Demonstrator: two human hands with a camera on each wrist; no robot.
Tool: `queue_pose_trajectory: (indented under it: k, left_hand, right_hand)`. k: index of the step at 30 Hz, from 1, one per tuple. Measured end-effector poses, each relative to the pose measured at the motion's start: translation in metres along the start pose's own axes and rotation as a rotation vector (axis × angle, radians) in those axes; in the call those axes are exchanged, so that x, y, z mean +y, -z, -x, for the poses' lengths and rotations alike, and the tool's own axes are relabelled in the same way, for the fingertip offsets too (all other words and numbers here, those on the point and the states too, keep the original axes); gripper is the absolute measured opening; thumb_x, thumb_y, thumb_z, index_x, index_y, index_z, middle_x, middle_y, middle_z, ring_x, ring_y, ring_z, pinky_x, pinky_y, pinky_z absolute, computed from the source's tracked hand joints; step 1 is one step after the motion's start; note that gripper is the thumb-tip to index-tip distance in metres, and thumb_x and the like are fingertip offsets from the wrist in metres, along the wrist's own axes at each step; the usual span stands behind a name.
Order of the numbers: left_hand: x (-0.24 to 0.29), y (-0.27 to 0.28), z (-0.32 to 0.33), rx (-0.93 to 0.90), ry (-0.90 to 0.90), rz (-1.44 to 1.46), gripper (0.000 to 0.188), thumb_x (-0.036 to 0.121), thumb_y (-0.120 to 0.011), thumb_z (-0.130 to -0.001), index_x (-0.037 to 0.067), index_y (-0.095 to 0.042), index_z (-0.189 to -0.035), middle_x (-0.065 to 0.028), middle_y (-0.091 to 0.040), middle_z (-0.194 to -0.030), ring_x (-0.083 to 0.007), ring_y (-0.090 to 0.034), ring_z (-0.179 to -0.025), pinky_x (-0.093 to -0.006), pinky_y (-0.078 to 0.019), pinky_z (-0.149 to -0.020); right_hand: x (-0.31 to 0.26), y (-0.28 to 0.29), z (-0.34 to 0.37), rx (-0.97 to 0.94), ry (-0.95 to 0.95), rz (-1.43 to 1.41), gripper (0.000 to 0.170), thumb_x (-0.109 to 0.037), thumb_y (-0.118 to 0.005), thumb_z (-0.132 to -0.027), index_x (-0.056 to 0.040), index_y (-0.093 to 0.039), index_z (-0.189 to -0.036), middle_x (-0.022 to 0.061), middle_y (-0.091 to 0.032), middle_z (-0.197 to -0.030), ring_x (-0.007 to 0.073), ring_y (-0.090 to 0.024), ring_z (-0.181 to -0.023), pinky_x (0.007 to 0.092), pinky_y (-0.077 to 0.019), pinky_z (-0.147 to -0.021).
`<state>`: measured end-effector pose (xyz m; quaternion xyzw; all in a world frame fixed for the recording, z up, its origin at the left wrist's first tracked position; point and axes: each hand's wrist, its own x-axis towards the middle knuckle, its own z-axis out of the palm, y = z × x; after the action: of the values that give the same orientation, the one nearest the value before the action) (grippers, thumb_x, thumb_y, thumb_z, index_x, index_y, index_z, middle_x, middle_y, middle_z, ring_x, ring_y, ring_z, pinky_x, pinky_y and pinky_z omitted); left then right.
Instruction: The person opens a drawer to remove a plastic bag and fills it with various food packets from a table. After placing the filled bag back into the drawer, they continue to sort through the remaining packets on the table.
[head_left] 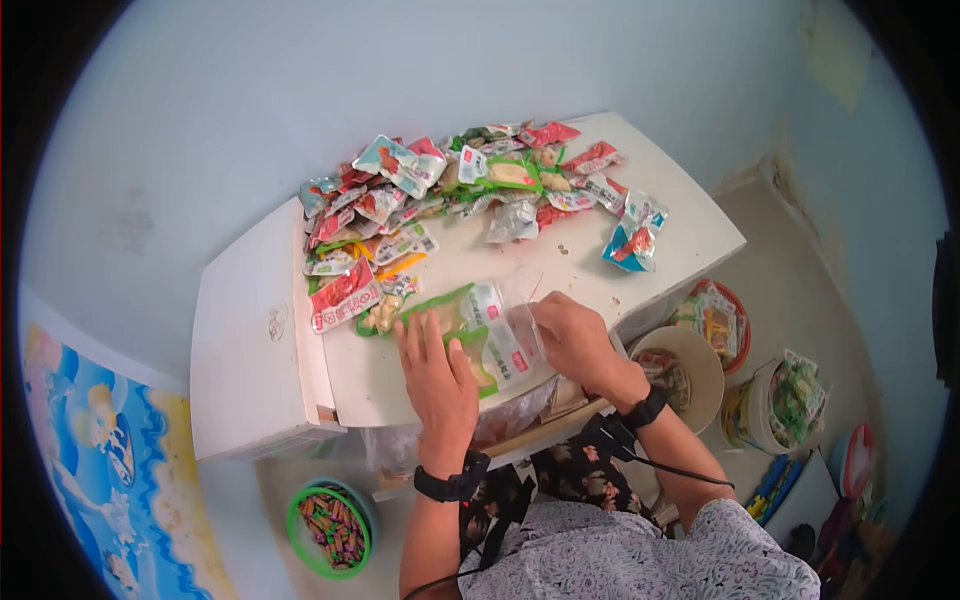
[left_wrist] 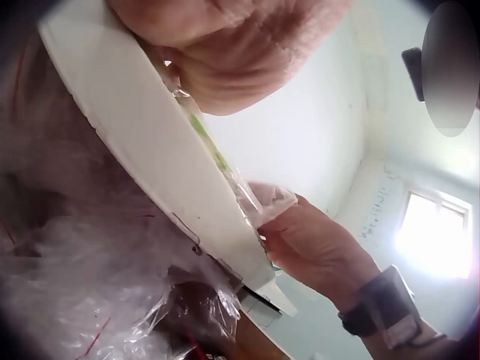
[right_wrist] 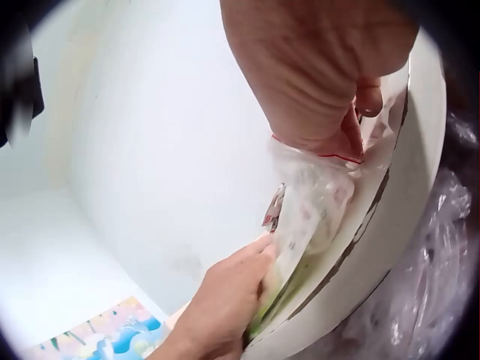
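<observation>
A clear zip bag (head_left: pixel 512 362) with green and white printed packs inside lies flat at the table's front edge. My left hand (head_left: pixel 438 388) rests on the bag's left part with its fingers extended. At the other end, my right hand (head_left: pixel 582 345) pinches the bag's open-end edge. In the right wrist view, a red zip line (right_wrist: pixel 337 157) runs along that edge, right at the thumb and fingertips. Just beyond my left fingertips lies a small pack of pale food pieces (head_left: pixel 380 318), beside a red and white snack pack (head_left: pixel 346 296).
A heap of snack packs (head_left: pixel 400 215) spreads over the table's back and left. A blue and silver pack (head_left: pixel 634 238) lies apart at right. Below stand a green-rimmed basin (head_left: pixel 293 528) of small wrapped sticks, a cream bucket (head_left: pixel 705 400) and a tub (head_left: pixel 738 425). Clear plastic bags (left_wrist: pixel 90 292) sit under the tabletop.
</observation>
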<state>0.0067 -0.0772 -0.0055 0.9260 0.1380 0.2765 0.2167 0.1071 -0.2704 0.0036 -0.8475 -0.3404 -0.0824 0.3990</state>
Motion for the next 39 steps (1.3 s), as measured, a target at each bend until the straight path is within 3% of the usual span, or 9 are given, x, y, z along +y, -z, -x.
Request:
queue_pose_trajectory:
  k: [2,6,12,16,22,28,35,36,39]
  left_hand:
    - [0.001,0.005,-0.002,-0.027,-0.007,0.010,0.052,0.017,-0.057,-0.102,-0.003,-0.049,-0.149,-0.0251,-0.046,-0.156,-0.0457,-0.034,-0.151,-0.0533,-0.0332,-0.121]
    - [-0.012,0.017,-0.004,-0.069,-0.053,0.053,0.052,0.020,-0.061,-0.101,-0.005,-0.052,-0.146,-0.0252,-0.047,-0.155,-0.0448,-0.037,-0.149,-0.0524,-0.0349,-0.120]
    - [-0.018,0.016,-0.003,-0.016,-0.064,0.156,0.055,0.022,-0.064,-0.099,-0.007,-0.053,-0.144,-0.0245,-0.053,-0.150,-0.0452,-0.043,-0.145,-0.0519,-0.0372,-0.118]
    - [-0.017,0.018,-0.004,0.005,-0.064,0.163,0.055,0.022,-0.066,-0.097,-0.007,-0.054,-0.143,-0.0243,-0.055,-0.148,-0.0457,-0.045,-0.143,-0.0523,-0.0393,-0.117]
    - [-0.016,0.018,-0.004,0.021,-0.063,0.160,0.055,0.021,-0.067,-0.097,-0.007,-0.054,-0.143,-0.0245,-0.055,-0.148,-0.0455,-0.045,-0.143,-0.0523,-0.0401,-0.116]
    - [-0.016,0.018,-0.004,0.030,-0.071,0.173,0.056,0.021,-0.067,-0.096,-0.008,-0.054,-0.143,-0.0251,-0.055,-0.147,-0.0456,-0.045,-0.143,-0.0522,-0.0401,-0.116]
    - [-0.014,0.019,-0.003,0.077,-0.089,0.169,0.055,0.020,-0.067,-0.096,-0.007,-0.055,-0.142,-0.0267,-0.058,-0.144,-0.0454,-0.050,-0.139,-0.0497,-0.0409,-0.115]
    - [-0.015,0.019,-0.004,0.077,-0.093,0.166,0.054,0.020,-0.067,-0.096,-0.007,-0.056,-0.142,-0.0269,-0.058,-0.143,-0.0455,-0.050,-0.139,-0.0497,-0.0412,-0.115]
    - [-0.015,0.018,-0.004,0.077,-0.094,0.173,0.054,0.020,-0.067,-0.097,-0.007,-0.056,-0.142,-0.0273,-0.059,-0.143,-0.0456,-0.050,-0.138,-0.0494,-0.0418,-0.114]
  right_hand:
    - [0.002,0.008,-0.009,-0.080,0.083,0.085,0.032,0.006,-0.059,-0.088,-0.0087,-0.074,-0.112,0.0132,-0.069,-0.092,0.0297,-0.071,-0.084,0.0384,-0.0565,-0.073]
    - [0.015,0.049,-0.054,-0.140,-0.097,-0.195,0.016,0.007,-0.058,-0.090,0.0011,-0.071,-0.098,0.0100,-0.073,-0.092,0.0164,-0.074,-0.075,0.0313,-0.0565,-0.068]
    - [0.070,0.045,-0.136,0.244,0.092,0.017,0.012,-0.011,-0.061,-0.092,-0.0055,-0.071,-0.097,0.0154,-0.073,-0.082,0.0348,-0.073,-0.078,0.0450,-0.0556,-0.071]
    - [0.104,0.038,-0.184,0.292,-0.083,0.118,0.015,-0.016,-0.061,-0.092,-0.0066,-0.071,-0.099,0.0178,-0.075,-0.095,0.0397,-0.072,-0.090,0.0490,-0.0552,-0.075]
    - [0.085,0.029,-0.225,0.149,-0.188,0.258,0.029,-0.002,-0.062,-0.087,-0.0068,-0.070,-0.114,0.0149,-0.075,-0.108,0.0333,-0.070,-0.104,0.0453,-0.0548,-0.086]
    - [0.054,0.002,-0.256,-0.047,0.420,0.537,0.054,0.009,-0.063,-0.078,-0.0170,-0.066,-0.125,0.0124,-0.054,-0.152,0.0344,-0.041,-0.148,0.0499,-0.0483,-0.106]
    - [0.053,-0.001,-0.265,-0.081,0.551,0.777,0.047,0.002,-0.067,-0.082,-0.0152,-0.071,-0.126,0.0138,-0.053,-0.151,0.0348,-0.042,-0.148,0.0490,-0.0464,-0.109]
    - [0.052,0.006,-0.265,-0.009,0.631,0.790,0.043,0.001,-0.067,-0.079,-0.0156,-0.074,-0.118,0.0114,-0.064,-0.138,0.0332,-0.053,-0.136,0.0474,-0.0499,-0.102]
    - [0.054,0.026,-0.270,-0.114,0.434,0.765,0.035,0.000,-0.067,-0.076,-0.0125,-0.075,-0.107,0.0104,-0.071,-0.123,0.0357,-0.061,-0.124,0.0465,-0.0532,-0.094]
